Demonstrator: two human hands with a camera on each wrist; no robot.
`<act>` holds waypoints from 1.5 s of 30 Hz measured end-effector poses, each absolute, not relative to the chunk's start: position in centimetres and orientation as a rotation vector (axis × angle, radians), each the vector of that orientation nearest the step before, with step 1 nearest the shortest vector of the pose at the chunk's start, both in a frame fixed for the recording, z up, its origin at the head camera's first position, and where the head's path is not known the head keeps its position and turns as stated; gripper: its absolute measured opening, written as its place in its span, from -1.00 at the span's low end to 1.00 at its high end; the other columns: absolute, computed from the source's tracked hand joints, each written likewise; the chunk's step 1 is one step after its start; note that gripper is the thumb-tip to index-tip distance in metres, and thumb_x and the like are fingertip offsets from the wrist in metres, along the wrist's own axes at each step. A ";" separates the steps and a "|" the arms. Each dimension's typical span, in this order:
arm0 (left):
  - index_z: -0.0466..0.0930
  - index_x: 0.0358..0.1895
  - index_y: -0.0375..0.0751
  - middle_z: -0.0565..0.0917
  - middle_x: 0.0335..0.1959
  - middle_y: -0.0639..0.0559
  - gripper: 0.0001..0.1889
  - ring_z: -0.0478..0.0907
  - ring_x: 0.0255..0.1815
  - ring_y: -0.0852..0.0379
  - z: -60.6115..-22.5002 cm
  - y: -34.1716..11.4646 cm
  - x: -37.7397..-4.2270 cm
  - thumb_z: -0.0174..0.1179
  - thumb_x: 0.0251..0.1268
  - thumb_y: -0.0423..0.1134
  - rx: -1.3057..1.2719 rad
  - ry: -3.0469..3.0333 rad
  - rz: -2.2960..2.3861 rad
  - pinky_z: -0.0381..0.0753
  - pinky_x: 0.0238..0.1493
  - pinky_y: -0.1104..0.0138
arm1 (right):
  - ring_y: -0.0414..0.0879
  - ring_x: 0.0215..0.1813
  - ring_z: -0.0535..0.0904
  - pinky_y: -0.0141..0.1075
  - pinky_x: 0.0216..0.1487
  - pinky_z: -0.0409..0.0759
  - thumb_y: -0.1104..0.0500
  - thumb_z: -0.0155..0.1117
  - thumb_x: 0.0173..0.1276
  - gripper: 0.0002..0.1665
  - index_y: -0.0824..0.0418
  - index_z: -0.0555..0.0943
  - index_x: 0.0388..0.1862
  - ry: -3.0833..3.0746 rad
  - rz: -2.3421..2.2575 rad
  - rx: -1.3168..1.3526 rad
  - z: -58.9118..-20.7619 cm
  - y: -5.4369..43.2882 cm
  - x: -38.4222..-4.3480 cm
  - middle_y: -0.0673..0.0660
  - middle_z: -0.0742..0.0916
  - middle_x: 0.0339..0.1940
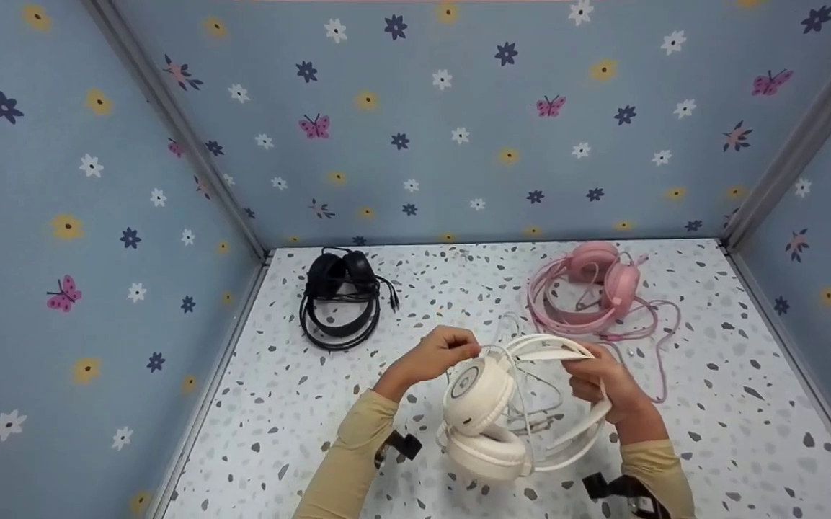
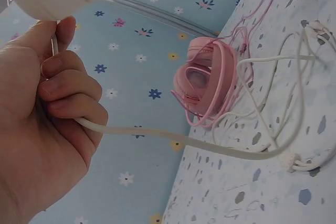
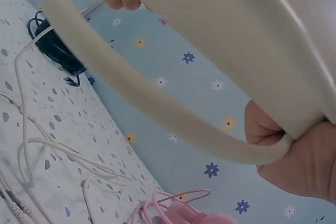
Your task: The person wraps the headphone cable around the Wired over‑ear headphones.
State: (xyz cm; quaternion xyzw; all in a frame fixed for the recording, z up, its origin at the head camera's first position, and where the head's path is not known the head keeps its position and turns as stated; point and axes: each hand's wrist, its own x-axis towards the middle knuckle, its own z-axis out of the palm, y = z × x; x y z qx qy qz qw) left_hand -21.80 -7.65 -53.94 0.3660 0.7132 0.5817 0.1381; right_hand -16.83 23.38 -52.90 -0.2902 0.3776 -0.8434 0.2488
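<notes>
Above the white, grey-speckled tabletop (image 1: 761, 447) are the white, plastic-looking over-ear headphones (image 1: 478, 404). The right hand (image 1: 615, 378) grips their headband, fingers curled; the left hand (image 1: 438, 355) is closed round their thin white cable (image 2: 136, 131). Its loose loops could knot if pulled quickly.

The left forearm (image 1: 361, 436), in a tan sleeve (image 1: 336, 476), slants from seven o'clock toward one in the head view, its wrist (image 1: 391, 382) bare. The left grip (image 1: 440, 355) has its fingers (image 2: 73, 85) curled inward. The right forearm (image 1: 653, 461), sleeved alike, angles from five o'clock toward eleven; the right grip (image 1: 608, 382) lies near the left one's three o'clock, apart from it, fingers bent
</notes>
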 end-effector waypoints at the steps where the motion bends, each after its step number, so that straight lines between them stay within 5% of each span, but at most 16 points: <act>1: 0.56 -0.36 -0.38 0.38 -0.61 0.02 -0.76 0.23 -0.61 0.25 -54.2 -7.5 -21.5 -0.02 0.50 -0.39 1.039 2.043 1.700 0.30 -0.50 0.37 | -0.14 -0.76 -0.08 -0.32 -0.74 -0.13 0.47 -0.31 0.46 -0.58 0.33 0.55 -0.05 0.970 -2.316 -0.808 -53.0 23.5 -16.8 0.09 0.10 -0.68; 7: 0.59 -0.15 -0.44 0.56 -0.46 0.08 -0.67 0.46 -0.47 0.24 -55.6 -6.6 -18.7 -0.09 0.57 -0.23 0.905 1.976 1.810 0.50 -0.35 0.34 | -0.20 -0.72 0.00 -0.38 -0.67 -0.06 0.37 -0.41 0.53 -0.57 0.40 0.46 0.07 0.580 -2.386 -0.894 -53.1 24.4 -17.0 0.03 0.12 -0.64; 12: 0.26 0.36 -0.38 0.56 0.08 -0.14 -0.53 0.52 0.04 0.19 -58.5 -5.3 -16.9 -0.03 0.53 -0.21 0.850 2.101 1.739 0.48 0.11 0.28 | -0.20 -0.74 0.03 -0.41 -0.68 0.01 0.33 -0.40 0.55 -0.58 0.49 0.46 -0.03 0.437 -2.534 -0.813 -51.7 24.8 -17.5 0.01 0.12 -0.66; 16: 0.44 0.05 -0.30 0.53 -0.34 -0.05 -0.67 0.43 -0.41 0.26 -59.1 -3.4 -15.9 -0.19 0.60 -0.11 0.787 2.227 1.633 0.48 -0.31 0.39 | -0.18 -0.75 -0.05 -0.40 -0.72 0.06 0.35 -0.37 0.56 -0.60 0.45 0.50 -0.19 0.544 -2.710 -0.636 -50.6 24.8 -17.7 0.01 0.06 -0.69; 18: 0.49 -0.18 -0.21 0.41 -0.55 0.03 -0.58 0.26 -0.60 0.25 -59.1 -2.4 -15.3 -0.31 0.62 -0.01 0.739 2.276 1.591 0.36 -0.49 0.40 | -0.16 -0.74 -0.08 -0.39 -0.73 0.06 0.34 -0.34 0.56 -0.60 0.41 0.50 -0.29 0.611 -2.802 -0.506 -49.9 24.8 -17.8 0.01 0.03 -0.69; 26: 0.45 -0.32 -0.11 0.34 -0.61 0.27 -0.64 0.25 -0.66 0.37 -59.2 -1.6 -10.6 -0.24 0.61 -0.04 0.954 2.480 1.214 0.30 -0.60 0.51 | -0.22 -0.80 0.00 -0.39 -0.74 -0.09 0.33 -0.16 0.52 -0.67 0.23 0.34 -0.51 1.040 -3.179 0.060 -48.4 25.5 -18.1 -0.01 0.04 -0.69; 35: 0.26 -0.52 -0.01 0.11 -0.75 0.24 -0.63 -0.03 -0.77 0.38 -56.6 -5.9 -8.7 -0.14 0.59 -0.10 1.307 2.751 0.849 0.04 -0.71 0.55 | -0.26 -0.81 0.16 -0.43 -0.80 0.14 0.34 0.20 0.34 -0.76 0.28 0.43 -0.53 1.817 -3.092 0.786 -49.8 27.2 -19.1 -0.04 0.31 -0.75; 41: 0.22 -0.59 0.02 0.09 -0.74 0.28 -0.58 -0.06 -0.74 0.41 -52.6 -8.9 -10.0 -0.11 0.57 -0.03 1.376 2.781 0.859 0.01 -0.66 0.55 | -0.27 -0.79 0.21 -0.46 -0.79 0.16 0.34 0.23 0.31 -0.86 0.28 0.54 -0.47 2.187 -2.812 0.875 -51.2 28.2 -19.6 -0.05 0.36 -0.78; 45: 0.21 -0.62 0.03 0.08 -0.75 0.28 -0.57 -0.05 -0.73 0.40 -49.9 -10.4 -11.1 0.01 0.52 -0.08 1.426 2.860 0.837 0.02 -0.65 0.53 | -0.24 -0.60 0.27 -0.44 -0.59 0.23 0.31 0.25 0.30 -0.87 0.20 0.58 -0.46 2.467 -2.542 0.865 -51.7 28.0 -19.5 -0.06 0.40 -0.66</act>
